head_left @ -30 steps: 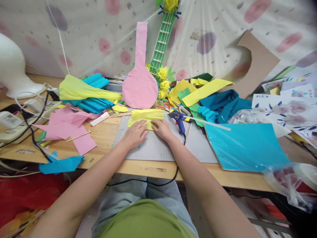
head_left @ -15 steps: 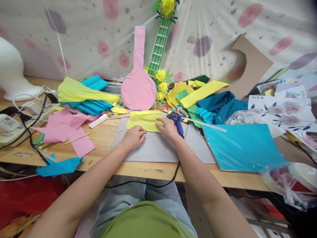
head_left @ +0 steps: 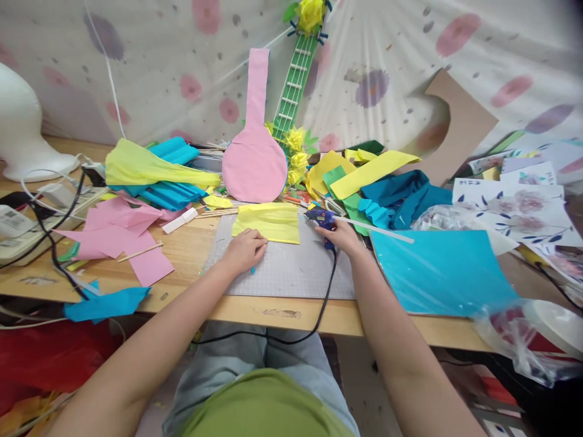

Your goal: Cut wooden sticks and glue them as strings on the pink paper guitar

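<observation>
A yellow sheet of crepe paper [head_left: 276, 222] lies on the grey cutting mat [head_left: 291, 270]. My left hand [head_left: 247, 249] rests at the sheet's lower left corner, its fingers together and pressed on the edge; whether they pinch the paper is hard to see. To the right of the sheet, my right hand [head_left: 340, 235] is wrapped round the handle of a blue glue gun [head_left: 319, 216], which has a long white glue stick [head_left: 378, 229] sticking out of its back. The gun's nozzle points left.
Behind the mat stand a pink banjo-shaped piece [head_left: 255, 161] and a green stringed neck [head_left: 296, 82]. Pink paper scraps [head_left: 113, 233] lie left, a blue board [head_left: 446, 270] right. The gun's black cord [head_left: 325, 303] hangs over the front edge.
My right hand has left the yellow sheet, moved right and closed on the glue gun's handle. The sheet's right side now lies flatter. My left hand has hardly moved.
</observation>
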`<state>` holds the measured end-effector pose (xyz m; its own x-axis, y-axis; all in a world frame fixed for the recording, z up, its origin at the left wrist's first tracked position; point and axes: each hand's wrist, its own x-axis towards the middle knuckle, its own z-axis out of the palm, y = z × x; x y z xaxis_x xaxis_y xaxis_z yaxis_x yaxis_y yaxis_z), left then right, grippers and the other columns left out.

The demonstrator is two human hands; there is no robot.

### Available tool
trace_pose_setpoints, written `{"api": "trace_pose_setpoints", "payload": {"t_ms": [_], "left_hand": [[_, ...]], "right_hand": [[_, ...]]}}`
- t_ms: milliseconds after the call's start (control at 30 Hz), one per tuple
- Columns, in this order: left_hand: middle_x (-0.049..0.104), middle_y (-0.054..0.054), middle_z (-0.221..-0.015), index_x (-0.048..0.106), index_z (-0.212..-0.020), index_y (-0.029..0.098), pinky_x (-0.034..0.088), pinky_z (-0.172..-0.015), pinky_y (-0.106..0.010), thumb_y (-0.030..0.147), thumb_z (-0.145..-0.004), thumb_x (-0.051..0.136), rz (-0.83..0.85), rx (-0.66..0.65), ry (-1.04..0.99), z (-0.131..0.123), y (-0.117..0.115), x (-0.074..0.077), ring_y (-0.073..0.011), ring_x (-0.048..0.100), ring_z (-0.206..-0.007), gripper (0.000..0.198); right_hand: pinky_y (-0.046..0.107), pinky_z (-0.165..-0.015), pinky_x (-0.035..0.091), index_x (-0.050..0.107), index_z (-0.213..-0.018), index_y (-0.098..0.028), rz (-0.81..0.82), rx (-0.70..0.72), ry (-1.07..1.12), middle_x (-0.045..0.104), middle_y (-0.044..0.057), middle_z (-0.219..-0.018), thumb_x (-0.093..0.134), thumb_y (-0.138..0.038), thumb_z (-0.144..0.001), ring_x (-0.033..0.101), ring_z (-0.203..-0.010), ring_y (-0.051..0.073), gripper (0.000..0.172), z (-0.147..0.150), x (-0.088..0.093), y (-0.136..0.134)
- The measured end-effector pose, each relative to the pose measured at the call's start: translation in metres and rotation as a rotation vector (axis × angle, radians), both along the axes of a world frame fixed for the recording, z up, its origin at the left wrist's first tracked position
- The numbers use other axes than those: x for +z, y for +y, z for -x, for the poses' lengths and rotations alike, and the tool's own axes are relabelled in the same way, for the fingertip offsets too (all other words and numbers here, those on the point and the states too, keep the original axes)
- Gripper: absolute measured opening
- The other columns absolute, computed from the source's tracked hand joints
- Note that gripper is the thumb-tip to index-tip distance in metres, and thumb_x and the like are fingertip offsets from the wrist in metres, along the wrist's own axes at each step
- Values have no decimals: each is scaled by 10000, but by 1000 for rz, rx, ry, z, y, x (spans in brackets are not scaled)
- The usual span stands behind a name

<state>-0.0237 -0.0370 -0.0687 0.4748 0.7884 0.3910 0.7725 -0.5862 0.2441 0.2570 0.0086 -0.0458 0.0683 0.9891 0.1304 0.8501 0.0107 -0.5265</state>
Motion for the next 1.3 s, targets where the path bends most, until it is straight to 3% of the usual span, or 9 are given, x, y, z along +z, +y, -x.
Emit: {"api": "trace_pose_setpoints", "payload": {"t_ms": [200, 267, 367, 433, 533, 767, 933, 1100, 1300], "left_hand": [[598, -60, -851, 672, -881, 203, 438, -788, -327, 252, -818, 396, 1, -1, 16, 1, 1, -1, -169, 509, -847, 288], [599, -60, -845, 676, -866, 201, 439, -777, -325, 253, -817, 398, 1, 2, 9, 1, 1, -1, -171, 509, -842, 287], [601, -61, -841, 678, -860, 194, 439, -765, -321, 255, -813, 408, 0, 0, -6, 0, 3, -1, -171, 512, -839, 280], [601, -60, -844, 677, -870, 195, 440, -759, -319, 255, -813, 409, 1, -1, -11, 1, 4, -1, -168, 514, -835, 280], [603, -56, -844, 676, -880, 206, 440, -758, -318, 255, -813, 411, 4, 2, 0, 1, 5, -2, -166, 515, -828, 278], [607, -57, -920, 643, -951, 195, 434, -813, -308, 280, -809, 418, 26, 46, -95, 4, 8, -4, -169, 527, -895, 279], [509, -98, -1140, 519, -1110, 170, 344, -960, -356, 280, -684, 567, -67, 434, -294, 26, 22, -6, -230, 431, -1109, 442], [474, -103, -1168, 444, -1113, 179, 305, -977, -390, 320, -618, 614, 11, 655, -311, 42, 29, -6, -251, 393, -1146, 542], [455, -97, -1170, 398, -1094, 201, 280, -976, -413, 424, -581, 625, 103, 690, -263, 39, 24, -3, -256, 382, -1156, 604]], "right_hand": [[300, -627, 448, 587, -827, -161, -53, -218, 382, 643, 87, -795, 553, -526, -637, 597, -753, 211, 413, 12, -7, -2], [283, -619, 468, 545, -867, -182, -110, -148, 676, 637, 76, -866, 514, -545, -667, 604, -762, 182, 416, 18, -1, -5], [297, -667, 500, 492, -880, -212, -18, 127, 1046, 615, 49, -940, 499, -549, -697, 613, -792, 158, 384, 41, 6, -9], [322, -684, 513, 486, -836, -210, 120, 271, 1133, 611, 42, -904, 503, -547, -711, 612, -804, 166, 360, 63, 4, -11], [343, -669, 530, 485, -796, -201, 229, 320, 1256, 596, 29, -818, 546, -517, -705, 607, -789, 171, 335, 90, -5, -13], [303, -660, 538, 510, -743, -181, 252, 307, 1384, 564, 7, -765, 647, -455, -644, 582, -718, 124, 323, 101, -20, -12], [304, -676, 536, 523, -747, -166, 266, 298, 1397, 563, 6, -756, 674, -459, -609, 576, -728, 115, 357, 101, -20, -13], [299, -681, 533, 522, -756, -170, 277, 299, 1396, 563, 1, -745, 676, -452, -606, 576, -728, 108, 354, 101, -22, -12], [292, -694, 528, 520, -765, -168, 291, 313, 1359, 568, 6, -764, 664, -458, -620, 585, -753, 110, 355, 101, -22, -12]]}}
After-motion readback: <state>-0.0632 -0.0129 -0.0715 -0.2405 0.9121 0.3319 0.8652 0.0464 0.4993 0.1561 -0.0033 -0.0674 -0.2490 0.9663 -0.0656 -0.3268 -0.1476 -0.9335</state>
